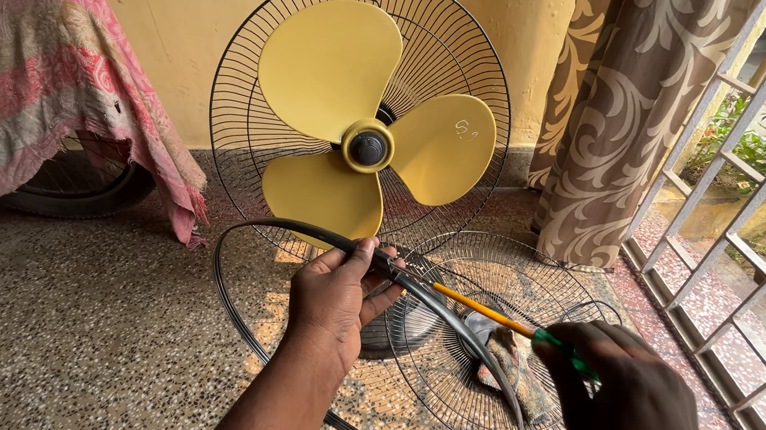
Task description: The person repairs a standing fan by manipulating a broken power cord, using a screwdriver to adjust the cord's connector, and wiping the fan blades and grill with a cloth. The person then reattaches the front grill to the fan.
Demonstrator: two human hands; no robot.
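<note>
While the left hand [332, 302] pinched the black rim band [235, 324] at its top, thumb over and fingers curled under, that grip was closed firmly on the joint where the band's ends met, held up just in front of the yellow fan blades [371, 120]. And there was the right hand [637, 416], wrapped shut around the green handle of a screwdriver [488, 315], its orange shaft slanting up and left so the tip sat right at the left thumb. Good setup, that: the band's joint was pinned still and the tool came in along a straight line. To do it well, I judged, the tip needed to seat squarely before any turning, with the left fingers kept clear of it in case it slipped. Below the band, the loose front grille [492, 358] lay flat on the speckled floor [63, 321], and the rear grille [253, 80] stood upright behind the blades.
</note>
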